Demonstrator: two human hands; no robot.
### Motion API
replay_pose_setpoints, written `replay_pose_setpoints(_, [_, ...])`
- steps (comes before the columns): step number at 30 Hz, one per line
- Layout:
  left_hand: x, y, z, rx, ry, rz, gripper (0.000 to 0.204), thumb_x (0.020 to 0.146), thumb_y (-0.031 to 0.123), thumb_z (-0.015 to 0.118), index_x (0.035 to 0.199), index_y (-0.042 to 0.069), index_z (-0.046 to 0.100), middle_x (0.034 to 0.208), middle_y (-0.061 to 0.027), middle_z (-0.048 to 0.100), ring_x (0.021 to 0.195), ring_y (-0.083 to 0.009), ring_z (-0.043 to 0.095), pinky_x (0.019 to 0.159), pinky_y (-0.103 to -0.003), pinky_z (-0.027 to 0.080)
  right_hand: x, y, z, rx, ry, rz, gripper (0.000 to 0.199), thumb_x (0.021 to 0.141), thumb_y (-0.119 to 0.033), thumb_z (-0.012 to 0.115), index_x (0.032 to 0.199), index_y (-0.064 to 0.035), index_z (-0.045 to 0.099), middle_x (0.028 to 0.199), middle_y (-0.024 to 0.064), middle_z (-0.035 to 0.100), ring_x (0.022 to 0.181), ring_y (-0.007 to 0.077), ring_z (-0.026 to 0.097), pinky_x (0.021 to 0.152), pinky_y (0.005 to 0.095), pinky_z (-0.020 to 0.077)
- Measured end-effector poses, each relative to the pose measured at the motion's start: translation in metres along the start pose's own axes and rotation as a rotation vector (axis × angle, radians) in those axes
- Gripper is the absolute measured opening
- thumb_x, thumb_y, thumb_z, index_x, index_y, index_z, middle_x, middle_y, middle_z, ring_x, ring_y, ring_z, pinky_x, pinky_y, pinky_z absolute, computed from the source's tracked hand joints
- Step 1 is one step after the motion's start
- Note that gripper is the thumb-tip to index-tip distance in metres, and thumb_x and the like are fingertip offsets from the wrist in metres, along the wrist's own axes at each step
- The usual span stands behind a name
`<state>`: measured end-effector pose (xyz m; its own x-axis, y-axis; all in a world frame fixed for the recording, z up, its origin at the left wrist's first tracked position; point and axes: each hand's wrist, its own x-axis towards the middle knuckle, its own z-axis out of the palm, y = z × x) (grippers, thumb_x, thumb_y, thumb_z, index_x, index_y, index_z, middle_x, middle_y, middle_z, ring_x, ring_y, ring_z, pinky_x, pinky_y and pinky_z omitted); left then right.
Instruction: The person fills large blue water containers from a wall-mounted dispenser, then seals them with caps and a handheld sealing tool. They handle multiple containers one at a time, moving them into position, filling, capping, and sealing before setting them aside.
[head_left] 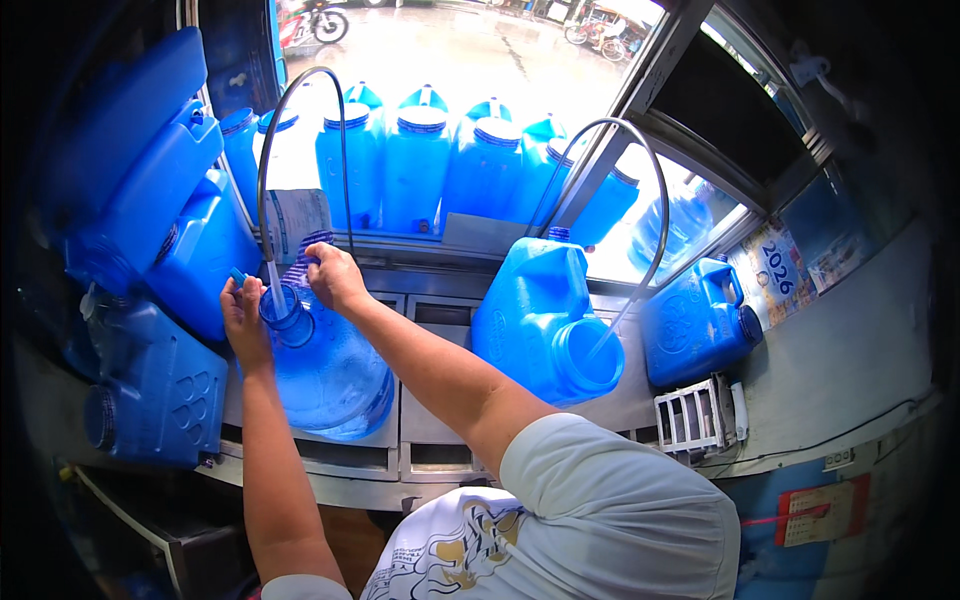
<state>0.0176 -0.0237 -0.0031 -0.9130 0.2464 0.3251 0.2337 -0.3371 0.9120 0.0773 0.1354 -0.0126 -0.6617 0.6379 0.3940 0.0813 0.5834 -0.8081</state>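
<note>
A large round blue water bottle [335, 385] stands upright on the metal counter in front of me. A clear tube end [275, 280] on a black hose reaches into its neck. My left hand [247, 318] is beside the neck, its fingers pinched on a small blue piece [238, 274] whose kind I cannot make out. On the neck's other side, my right hand [340, 277] has its fingers closed at a purple-and-white striped strip [300, 262]. To the right, a blue jug [515, 305] lies with its wide mouth tilted toward me, another hose's tube inside it.
Several blue containers [417, 165] line the window ledge. More blue jugs [205, 245] are stacked at the left. A capped blue jug [695, 325] and a white slatted rack [690, 415] sit at the right. Two black hoses [262, 170] arch over the counter [425, 405].
</note>
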Motion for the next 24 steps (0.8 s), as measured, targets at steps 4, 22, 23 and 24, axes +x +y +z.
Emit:
replay_pose_setpoints(4, [0.0005,0.0008,-0.0001,0.009,-0.015,-0.006,0.044,0.098,0.035,0.067,0.122,0.001,0.055,0.099,-0.0044,0.062,0.093,-0.0107,0.058,0.086,-0.027,0.047,0.0007,-0.0023,-0.0034,0.062,-0.002,0.027,0.027,0.086,-0.001,0.055,0.108,-0.0036,0.070,0.106,0.0214,0.071,0.102,0.0361,0.068,0.091,0.0385,0.0520])
replay_pose_setpoints(22, [0.0041,-0.0062,-0.0040,-0.021,-0.026,-0.014,0.044,0.098,0.033,0.067,0.123,0.000,0.054,0.100,-0.0058,0.065,0.095,-0.0112,0.060,0.091,-0.028,0.047,-0.0022,-0.0054,-0.0082,0.094,0.024,0.033,0.020,0.087,-0.003,0.061,0.105,-0.0042,0.070,0.102,0.0176,0.072,0.099,0.0333,0.069,0.090,0.0376,0.0521])
replay_pose_setpoints(23, [0.0033,-0.0056,-0.0034,-0.006,-0.026,-0.006,0.042,0.098,0.036,0.066,0.121,0.002,0.055,0.100,-0.0046,0.064,0.094,-0.0105,0.058,0.089,-0.027,0.046,-0.0021,-0.0052,-0.0080,0.105,0.054,0.023,0.021,0.087,-0.002,0.060,0.105,-0.0040,0.070,0.101,0.0176,0.072,0.097,0.0313,0.070,0.089,0.0366,0.0525])
replay_pose_setpoints(24, [0.0023,-0.0050,-0.0026,0.008,-0.025,0.002,0.040,0.098,0.038,0.065,0.118,0.004,0.056,0.100,-0.0035,0.063,0.093,-0.0097,0.057,0.087,-0.027,0.045,-0.0015,-0.0045,-0.0074,0.127,0.037,0.039,0.021,0.087,-0.001,0.060,0.106,-0.0040,0.070,0.100,0.0176,0.072,0.096,0.0305,0.070,0.088,0.0361,0.0526])
